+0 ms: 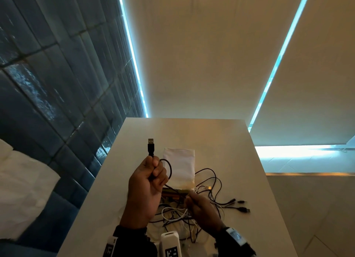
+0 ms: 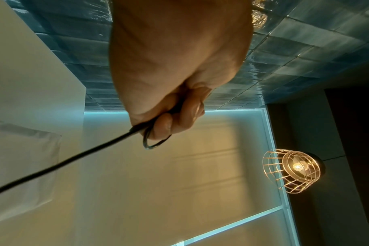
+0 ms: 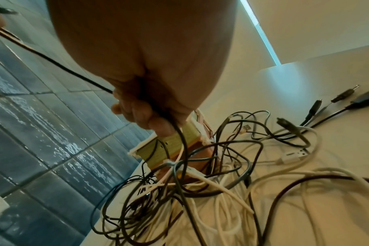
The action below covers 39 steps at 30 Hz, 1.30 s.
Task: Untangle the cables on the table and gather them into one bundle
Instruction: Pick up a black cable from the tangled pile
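At nine o'clock in the head view, blue tiled wall (image 1: 57, 68) runs beside the pale bench (image 1: 107, 195). The left hand (image 1: 147, 187) is raised above the bench, fingers curled tight round a black cable (image 1: 169, 167) just below its USB plug (image 1: 151, 147), which points to twelve o'clock. The left wrist view confirms the fist – the cable (image 2: 59, 164) leaves it toward eight o'clock, with a small loop under the fingertips (image 2: 162, 126).

At the hand's two o'clock a white pouch (image 1: 179, 166) lies flat on the bench. Below it, at six o'clock, sits a yellow and brown box (image 1: 175, 194), partly covered by wires.

The right hand (image 1: 203, 210) is low over the cable tangle (image 1: 178, 216), fingers curled round a black lead; the right wrist view shows that lead (image 3: 180, 141) dropping from the hand (image 3: 145, 74) into the heap of black and white cables (image 3: 200, 199). Whether this is the same cable as in the left hand cannot be told.

At three o'clock of the tangle, several loose connector ends (image 1: 242, 206) lie spread on the bench – touching nothing but their own leads. At the lower edge, a white tagged device (image 1: 171, 245) sits between the wrists.
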Motion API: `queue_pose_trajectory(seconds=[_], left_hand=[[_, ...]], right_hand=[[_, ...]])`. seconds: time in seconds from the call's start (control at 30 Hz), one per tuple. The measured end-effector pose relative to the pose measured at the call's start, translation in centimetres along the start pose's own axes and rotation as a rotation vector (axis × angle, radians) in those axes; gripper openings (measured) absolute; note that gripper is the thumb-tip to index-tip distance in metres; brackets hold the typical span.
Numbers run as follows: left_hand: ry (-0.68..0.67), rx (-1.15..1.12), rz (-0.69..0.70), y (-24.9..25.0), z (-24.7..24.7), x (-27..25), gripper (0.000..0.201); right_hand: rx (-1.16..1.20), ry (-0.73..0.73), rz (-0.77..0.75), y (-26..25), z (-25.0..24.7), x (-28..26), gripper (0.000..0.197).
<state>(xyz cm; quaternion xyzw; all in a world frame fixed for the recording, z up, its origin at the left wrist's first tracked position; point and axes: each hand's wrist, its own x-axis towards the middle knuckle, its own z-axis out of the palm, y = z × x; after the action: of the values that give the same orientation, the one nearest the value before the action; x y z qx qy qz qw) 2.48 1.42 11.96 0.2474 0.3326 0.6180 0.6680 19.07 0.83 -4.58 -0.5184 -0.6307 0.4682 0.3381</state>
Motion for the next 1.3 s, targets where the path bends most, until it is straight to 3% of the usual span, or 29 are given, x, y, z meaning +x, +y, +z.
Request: queue_pose_trajectory(seconds=[0.07, 0.23, 0.33, 0.43, 0.6, 0.73, 0.87, 1.03, 1.2, 1.3], left_hand=[[0.037, 0.087, -0.009, -0.1, -0.1, 0.1, 0.021], [0.169, 0.262, -0.034, -0.4, -0.5, 0.4, 0.031], [0.197, 0.324, -0.109, -0.9, -0.6, 0.3, 0.032], [0.184, 0.242, -0.176, -0.9, -0.5, 0.2, 0.033], [0.068, -0.089, -0.204, -0.2, -0.6, 0.1, 0.031], [0.087, -0.093, -0.102, -0.7, -0.1, 0.2, 0.021], [0.075, -0.064, -0.011, -0.6, -0.4, 0.4, 0.021], [0.066, -0.028, 0.009, -0.3, -0.9, 0.4, 0.022], [0.069, 0.015, 0.009, -0.2, -0.8, 0.2, 0.022], [0.068, 0.036, 0.01, 0.0, -0.7, 0.0, 0.023]], right_hand=[[-0.012, 0.086, 0.015, -0.9, -0.2, 0.5, 0.03], [0.297, 0.277, 0.001, -7.2, -2.1, 1.4, 0.02], [0.366, 0.229, -0.165, -11.3, -2.8, 0.9, 0.017], [0.403, 0.098, -0.234, -12.9, -2.2, 0.2, 0.017], [0.321, -0.052, -0.25, -11.1, -0.7, -0.1, 0.017], [0.305, -0.118, -0.207, -9.6, -0.3, 0.0, 0.023], [0.23, -0.095, -0.198, -7.3, 0.4, 0.2, 0.03], [0.173, -0.048, -0.212, -4.7, 0.7, 0.4, 0.053], [0.146, -0.035, -0.196, -2.7, 1.2, 0.7, 0.051], [0.134, -0.045, -0.13, -1.4, 1.7, 0.8, 0.037]])
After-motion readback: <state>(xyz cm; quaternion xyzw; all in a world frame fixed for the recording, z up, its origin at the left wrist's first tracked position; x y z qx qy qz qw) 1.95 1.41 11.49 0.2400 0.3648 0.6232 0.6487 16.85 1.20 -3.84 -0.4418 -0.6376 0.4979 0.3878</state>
